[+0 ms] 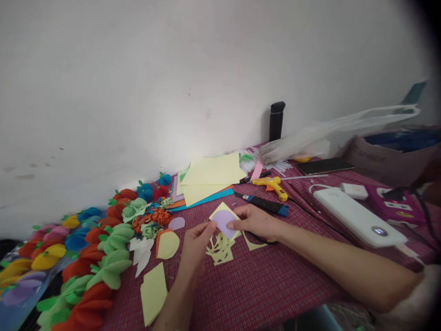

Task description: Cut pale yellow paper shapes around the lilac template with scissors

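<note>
Both hands hold a yellow paper square (223,206) with a lilac paper disc (223,222) laid flat on top. My left hand (198,246) is closed on the left edge, thumb and fingertips pinching the sheets. On the opposite side my right hand (253,223) is shut on the two papers, its thumb pressing the disc. A dark curved thing (263,239) shows under the right hand; its kind is mostly hidden. Below the papers lie yellow paper offcuts (220,253). Near my left wrist are a stack of yellow paper pieces (153,294) and rounded yellow cutouts (168,245).
Colourful paper pumpkins (113,269) crowd the left side. Yellow sheets (213,170) lie at the back. A utility knife (263,204), yellow glue gun (272,185), white power bank (358,216) and purple power strip (396,207) occupy the right, with cables. A black bottle (276,122) stands behind.
</note>
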The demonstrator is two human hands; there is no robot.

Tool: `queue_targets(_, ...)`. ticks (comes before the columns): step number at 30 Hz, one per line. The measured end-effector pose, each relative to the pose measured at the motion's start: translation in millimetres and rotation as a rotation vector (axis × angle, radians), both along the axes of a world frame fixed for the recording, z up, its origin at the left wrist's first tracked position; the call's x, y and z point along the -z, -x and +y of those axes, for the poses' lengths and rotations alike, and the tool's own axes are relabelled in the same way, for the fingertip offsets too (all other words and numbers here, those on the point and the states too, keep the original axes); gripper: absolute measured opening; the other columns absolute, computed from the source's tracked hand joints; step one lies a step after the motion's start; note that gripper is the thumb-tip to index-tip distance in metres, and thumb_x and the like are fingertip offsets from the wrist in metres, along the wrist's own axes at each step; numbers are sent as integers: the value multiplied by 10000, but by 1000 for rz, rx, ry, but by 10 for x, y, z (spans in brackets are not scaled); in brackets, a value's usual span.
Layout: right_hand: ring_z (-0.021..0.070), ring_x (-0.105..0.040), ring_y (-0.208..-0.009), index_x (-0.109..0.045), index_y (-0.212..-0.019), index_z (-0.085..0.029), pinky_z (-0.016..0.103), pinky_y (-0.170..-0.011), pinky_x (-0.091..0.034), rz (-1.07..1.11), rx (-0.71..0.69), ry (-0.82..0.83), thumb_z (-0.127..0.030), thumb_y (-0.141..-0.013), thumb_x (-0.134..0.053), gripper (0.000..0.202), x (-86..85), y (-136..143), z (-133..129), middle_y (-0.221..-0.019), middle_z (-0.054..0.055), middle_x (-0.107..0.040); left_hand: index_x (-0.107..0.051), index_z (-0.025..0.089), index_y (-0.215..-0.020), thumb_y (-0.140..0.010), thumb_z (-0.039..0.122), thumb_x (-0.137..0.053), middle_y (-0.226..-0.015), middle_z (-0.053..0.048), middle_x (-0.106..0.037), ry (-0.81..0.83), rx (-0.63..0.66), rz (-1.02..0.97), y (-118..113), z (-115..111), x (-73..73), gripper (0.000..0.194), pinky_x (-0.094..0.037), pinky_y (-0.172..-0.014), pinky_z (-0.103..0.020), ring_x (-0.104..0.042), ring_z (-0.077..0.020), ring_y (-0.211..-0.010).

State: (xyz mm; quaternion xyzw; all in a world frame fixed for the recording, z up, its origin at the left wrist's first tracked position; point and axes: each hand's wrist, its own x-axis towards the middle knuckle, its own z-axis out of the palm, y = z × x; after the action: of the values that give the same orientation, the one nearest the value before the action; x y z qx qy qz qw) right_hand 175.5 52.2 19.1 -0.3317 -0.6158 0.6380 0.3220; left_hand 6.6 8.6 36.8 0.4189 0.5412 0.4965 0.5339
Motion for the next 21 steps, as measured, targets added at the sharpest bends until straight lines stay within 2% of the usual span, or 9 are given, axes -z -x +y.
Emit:
queue_targets(6, 148, -591, -719, -657, -863, -124, 276, -704, -446, 62, -36, 27, -370, -673, -643, 311, 24, -3, -6, -810, 32, -669, -632, 116, -586, -617, 397, -653, -519, -20, -598, -22, 5, 54, -2, 5, 23, 283, -387, -460, -218, -497, -113, -466)
queue_targets(13, 162, -596, -749, -662, -806, -116, 282, -708, -447, 35, -31, 16, -348, -674, -639, 268, 43, -4, 10, -777, 26, -670, -600, 122, -521, -592, 406, -667, -481, -6, -578, 5, -36, 62, -33, 5, 7, 300, -378, -438, -209, -476, -101, -432)
queue_targets(21, 162, -605, -756, -670, -846, -115, 286, -728, -450, 66, -81, 36, -316, -657, -655, 277, 28, -6, 5, -806, 31, -677, -605, 126, -542, -610, 410, -657, -474, 2, -562, -5, -26, 82, -7, 20, 74, 296, -366, -434, -204, -463, -96, -429)
